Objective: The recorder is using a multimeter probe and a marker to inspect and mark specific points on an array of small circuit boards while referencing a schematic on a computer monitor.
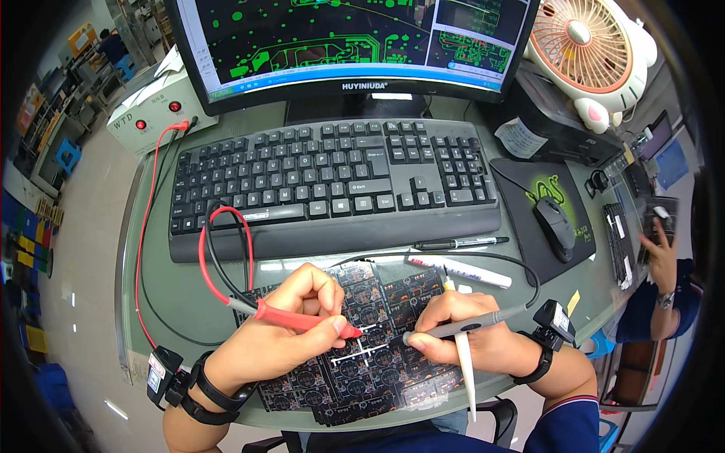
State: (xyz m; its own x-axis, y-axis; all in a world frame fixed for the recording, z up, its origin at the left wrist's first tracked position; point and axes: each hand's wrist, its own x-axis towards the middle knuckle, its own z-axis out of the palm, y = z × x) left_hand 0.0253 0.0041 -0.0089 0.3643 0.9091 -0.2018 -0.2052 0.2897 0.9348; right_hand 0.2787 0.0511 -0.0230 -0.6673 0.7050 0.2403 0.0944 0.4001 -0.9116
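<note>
My left hand (260, 343) is closed round a red test probe (291, 320). Its tip points down to the right, over a dark panel of printed circuit boards (302, 396). From the other side, my right hand (491, 349) grips a grey test probe (472, 325) with its dark end over the same panel. A slim white tapered stick (466, 377) with a yellowish end also sits between the right fingers. Both probe ends are close together near white lines on the panel; whether they touch it I cannot tell. Fingers partly hide the boards.
Behind the panel lie a black keyboard (332, 230), a black pen (461, 243) and a white marker (472, 273). A monitor (355, 94) stands beyond, with a tester box (155, 113) left. A mouse (555, 226) and fan (581, 45) are right. Another person's hand (662, 260) shows far right.
</note>
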